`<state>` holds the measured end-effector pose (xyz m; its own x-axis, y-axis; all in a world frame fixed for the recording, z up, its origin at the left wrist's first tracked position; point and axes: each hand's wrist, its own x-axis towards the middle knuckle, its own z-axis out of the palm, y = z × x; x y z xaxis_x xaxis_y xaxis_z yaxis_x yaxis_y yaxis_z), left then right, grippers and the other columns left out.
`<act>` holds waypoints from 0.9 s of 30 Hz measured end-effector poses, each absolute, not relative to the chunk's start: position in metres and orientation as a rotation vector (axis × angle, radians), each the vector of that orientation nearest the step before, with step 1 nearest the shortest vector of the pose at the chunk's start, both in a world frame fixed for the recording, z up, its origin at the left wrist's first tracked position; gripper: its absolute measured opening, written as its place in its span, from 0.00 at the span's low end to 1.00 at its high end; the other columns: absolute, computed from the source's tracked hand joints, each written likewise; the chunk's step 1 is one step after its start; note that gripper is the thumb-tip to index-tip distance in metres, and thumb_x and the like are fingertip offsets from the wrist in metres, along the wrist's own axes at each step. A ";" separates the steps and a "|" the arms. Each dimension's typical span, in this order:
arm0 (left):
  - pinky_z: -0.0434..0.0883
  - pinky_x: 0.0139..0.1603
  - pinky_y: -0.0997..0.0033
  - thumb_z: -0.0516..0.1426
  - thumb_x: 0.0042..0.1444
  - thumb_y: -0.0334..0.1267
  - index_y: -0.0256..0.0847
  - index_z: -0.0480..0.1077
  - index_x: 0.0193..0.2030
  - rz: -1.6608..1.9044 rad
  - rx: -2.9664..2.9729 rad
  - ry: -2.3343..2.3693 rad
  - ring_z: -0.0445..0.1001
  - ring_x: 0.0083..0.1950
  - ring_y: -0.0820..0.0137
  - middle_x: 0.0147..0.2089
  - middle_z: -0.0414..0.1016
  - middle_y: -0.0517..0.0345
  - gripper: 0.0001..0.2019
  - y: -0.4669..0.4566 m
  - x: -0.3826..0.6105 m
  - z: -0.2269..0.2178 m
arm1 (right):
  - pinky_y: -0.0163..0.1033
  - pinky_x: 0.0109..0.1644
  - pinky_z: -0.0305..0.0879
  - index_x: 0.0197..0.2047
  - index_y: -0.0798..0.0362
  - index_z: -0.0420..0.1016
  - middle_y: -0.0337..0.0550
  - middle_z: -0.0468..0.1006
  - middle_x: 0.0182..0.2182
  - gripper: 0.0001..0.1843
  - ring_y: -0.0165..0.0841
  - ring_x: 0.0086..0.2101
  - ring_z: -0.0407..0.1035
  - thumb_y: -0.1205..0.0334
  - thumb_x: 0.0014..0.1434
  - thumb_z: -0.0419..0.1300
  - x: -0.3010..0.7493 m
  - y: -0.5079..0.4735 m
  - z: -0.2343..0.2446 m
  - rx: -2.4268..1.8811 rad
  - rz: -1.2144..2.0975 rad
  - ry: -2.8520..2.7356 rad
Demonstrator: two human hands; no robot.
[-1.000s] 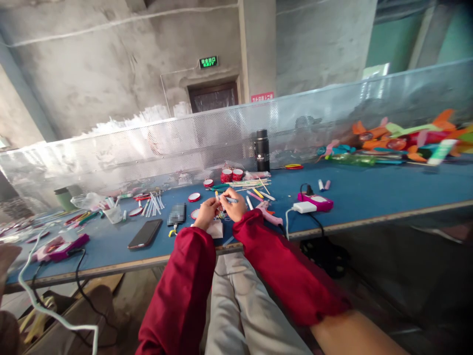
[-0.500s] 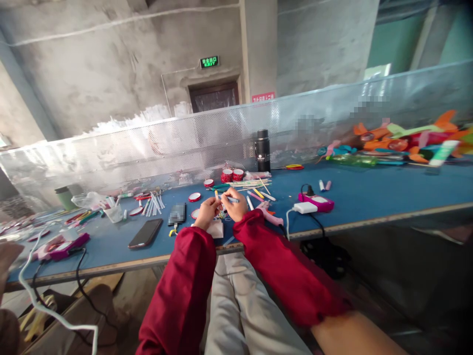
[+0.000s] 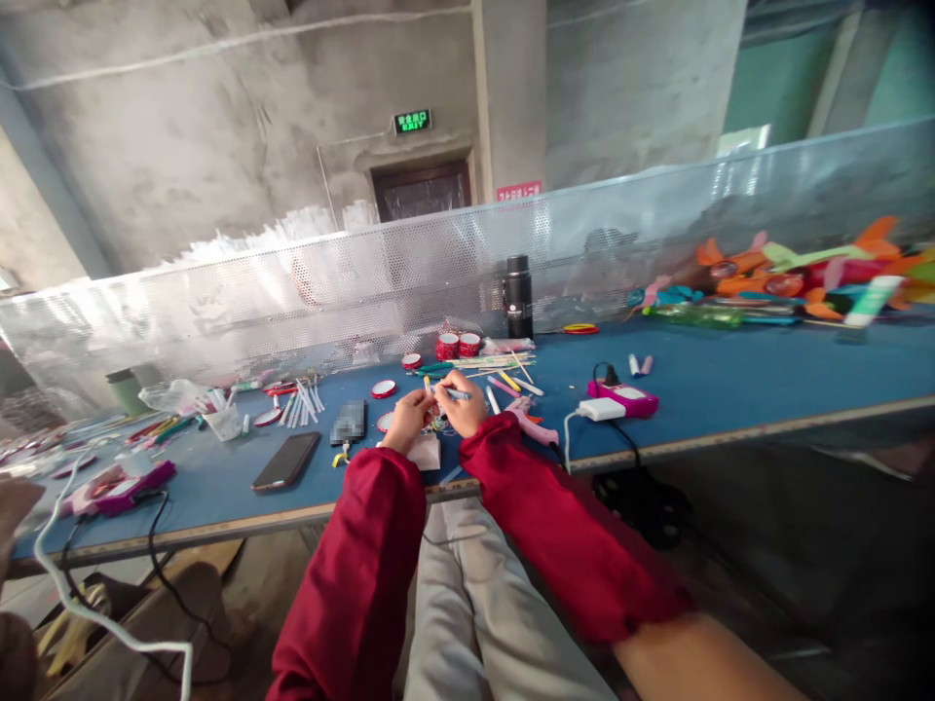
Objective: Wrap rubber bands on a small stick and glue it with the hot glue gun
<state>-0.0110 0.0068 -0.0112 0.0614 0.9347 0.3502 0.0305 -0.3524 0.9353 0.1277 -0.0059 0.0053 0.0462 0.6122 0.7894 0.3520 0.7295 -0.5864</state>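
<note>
My left hand (image 3: pixel 407 423) is closed in a pinch around a small pale piece with a yellow-orange end (image 3: pixel 428 384), too small to name. Close beside it, my right hand (image 3: pixel 466 413) grips a blue-grey marker pen (image 3: pixel 459 394), its front end near the small piece. Both hands are just above the blue tabletop. Below them lies a whitish square (image 3: pixel 425 452), partly covered by the left wrist. Small colourful bits show between the hands, too small to make out. To the right of my right hand lies a pink glue gun (image 3: pixel 536 424).
Left of my hands lie a phone (image 3: pixel 286 461) and a dark pixelated object (image 3: pixel 349 423). Red-rimmed rolls (image 3: pixel 447 346), thin sticks (image 3: pixel 497 362) and a black flask (image 3: pixel 518 297) stand behind. A purple power strip (image 3: pixel 635 401) is at right. Another person's hand (image 3: pixel 18 511) shows at far left.
The view has shifted very slightly. Both hands keep the same grip and place, with no clear change in what they hold.
</note>
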 end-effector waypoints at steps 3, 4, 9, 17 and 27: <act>0.52 0.23 0.76 0.64 0.53 0.50 0.38 0.68 0.27 1.391 1.544 0.972 0.58 0.22 0.79 0.23 0.66 0.62 0.18 0.004 -0.010 -0.008 | 0.36 0.31 0.63 0.28 0.47 0.66 0.38 0.77 0.24 0.09 0.33 0.26 0.70 0.57 0.60 0.55 0.128 -0.006 0.006 -0.790 0.232 -1.571; 0.52 0.23 0.76 0.64 0.53 0.50 0.38 0.67 0.27 1.396 1.532 0.964 0.58 0.21 0.79 0.24 0.66 0.61 0.18 0.003 -0.009 -0.007 | 0.36 0.32 0.63 0.28 0.47 0.66 0.38 0.76 0.24 0.09 0.33 0.27 0.70 0.56 0.60 0.55 0.128 -0.006 0.006 -0.789 0.221 -1.556; 0.53 0.23 0.76 0.63 0.54 0.51 0.38 0.67 0.28 1.424 1.512 0.963 0.58 0.22 0.79 0.24 0.67 0.60 0.18 0.001 -0.010 -0.006 | 0.37 0.33 0.63 0.29 0.46 0.65 0.38 0.76 0.25 0.09 0.33 0.27 0.70 0.56 0.60 0.55 0.128 -0.004 0.006 -0.796 0.186 -1.505; 0.52 0.23 0.76 0.62 0.55 0.52 0.38 0.68 0.27 1.442 1.558 0.974 0.58 0.21 0.79 0.23 0.66 0.60 0.18 0.009 -0.012 -0.013 | 0.37 0.32 0.62 0.29 0.46 0.65 0.38 0.76 0.25 0.09 0.33 0.27 0.70 0.56 0.60 0.55 0.128 -0.002 0.004 -0.811 0.205 -1.532; 0.53 0.23 0.76 0.64 0.53 0.53 0.38 0.68 0.28 1.430 1.526 0.963 0.58 0.22 0.79 0.24 0.68 0.60 0.19 0.008 -0.012 -0.012 | 0.36 0.32 0.61 0.28 0.47 0.65 0.38 0.76 0.25 0.09 0.33 0.27 0.70 0.57 0.60 0.56 0.129 -0.001 0.003 -0.798 0.217 -1.548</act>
